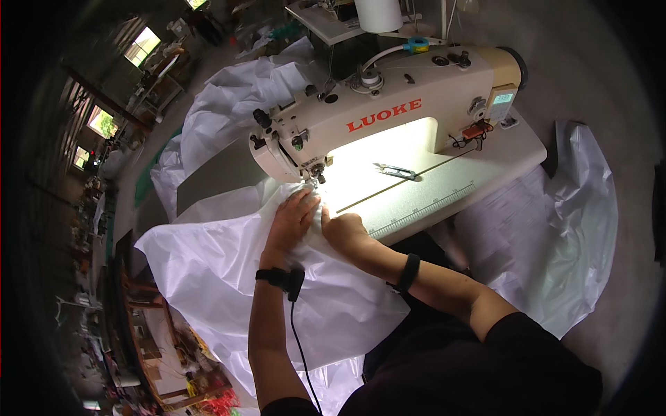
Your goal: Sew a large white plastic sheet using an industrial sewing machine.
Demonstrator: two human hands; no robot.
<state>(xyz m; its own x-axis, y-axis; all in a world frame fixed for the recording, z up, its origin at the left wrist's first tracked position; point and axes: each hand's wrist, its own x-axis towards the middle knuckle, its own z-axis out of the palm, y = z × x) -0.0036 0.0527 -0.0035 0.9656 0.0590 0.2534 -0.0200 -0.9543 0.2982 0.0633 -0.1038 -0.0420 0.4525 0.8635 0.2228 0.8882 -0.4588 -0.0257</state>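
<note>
Bold red capital lettering [383,115] marks the off-white industrial sewing machine's arm [333,114]; a printed ruler scale [423,209] (figures tiny) edges its bed [416,191]; the lit control-panel display [502,101] is too small to read.

Snips [397,171] (metal), white sheet [336,295] on table [444,182]

1. Left hand [295,216] lies on white sheet [215,260], beside the sewing machine [385,90].
2. Right hand [345,230], partly curled, is just right.
3. Snips [397,171] lie farther right on the counter [503,156].
4. Far side: white spool [379,15].
</note>
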